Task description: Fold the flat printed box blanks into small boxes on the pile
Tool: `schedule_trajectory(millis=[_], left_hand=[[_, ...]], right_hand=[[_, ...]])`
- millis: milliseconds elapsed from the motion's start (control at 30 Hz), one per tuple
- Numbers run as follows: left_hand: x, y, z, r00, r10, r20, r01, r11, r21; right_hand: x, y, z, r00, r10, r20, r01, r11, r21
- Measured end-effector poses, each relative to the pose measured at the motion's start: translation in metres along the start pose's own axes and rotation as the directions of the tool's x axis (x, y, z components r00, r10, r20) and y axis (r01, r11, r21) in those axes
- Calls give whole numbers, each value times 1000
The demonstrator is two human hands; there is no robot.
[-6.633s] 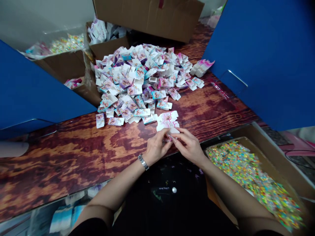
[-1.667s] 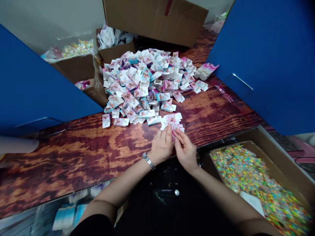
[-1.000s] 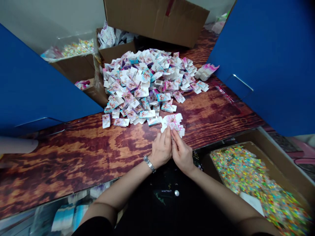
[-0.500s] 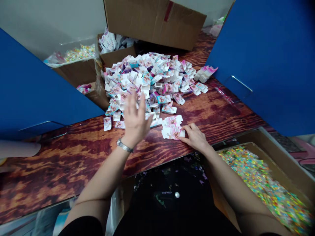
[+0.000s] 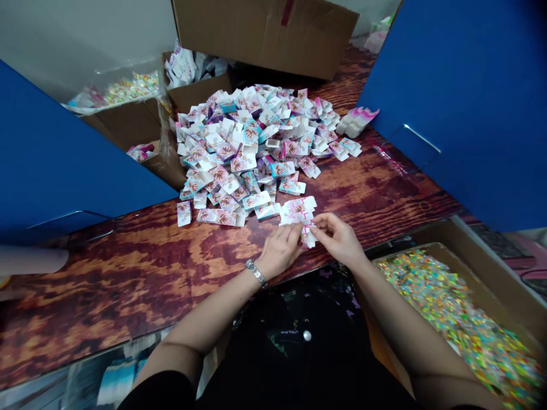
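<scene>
Between my hands, near the table's front edge, is a flat printed carton [image 5: 308,237], white with pink edges. My left hand [image 5: 280,250], with a metal watch at the wrist, has its fingers closed on the carton's left side. From the right, my right hand [image 5: 337,238] pinches the carton's other edge between thumb and fingers. Just beyond lie more flat cartons [image 5: 298,209], overlapping one another. A large heap of small folded boxes [image 5: 256,136] in white, pink, blue and purple rises behind them; many have open flaps.
Candy-like wrapped pieces fill a cardboard box [image 5: 482,267] at lower right. A stack of flat cartons [image 5: 356,122] lies right of the heap. Blue panels [image 5: 410,125] with metal handles flank the wooden-patterned table [image 5: 106,279]. Cardboard boxes [image 5: 265,34] stand behind.
My left hand has come down from in front of the heap, moving right and toward me, and now grips the carton. My right hand has stayed nearly in place, holding the carton.
</scene>
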State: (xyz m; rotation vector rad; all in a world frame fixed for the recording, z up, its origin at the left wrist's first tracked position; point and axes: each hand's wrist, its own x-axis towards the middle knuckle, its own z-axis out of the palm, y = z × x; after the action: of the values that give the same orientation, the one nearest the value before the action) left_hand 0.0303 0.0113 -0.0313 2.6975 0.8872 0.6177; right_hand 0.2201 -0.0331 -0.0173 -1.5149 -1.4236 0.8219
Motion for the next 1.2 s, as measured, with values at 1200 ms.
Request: schedule_trajectory(millis=[1200], left_hand=[[-7, 21, -14, 984, -136, -113, 134, 991, -24]], right_hand=[[-35, -35, 42, 836, -540, -101, 443, 771, -457]])
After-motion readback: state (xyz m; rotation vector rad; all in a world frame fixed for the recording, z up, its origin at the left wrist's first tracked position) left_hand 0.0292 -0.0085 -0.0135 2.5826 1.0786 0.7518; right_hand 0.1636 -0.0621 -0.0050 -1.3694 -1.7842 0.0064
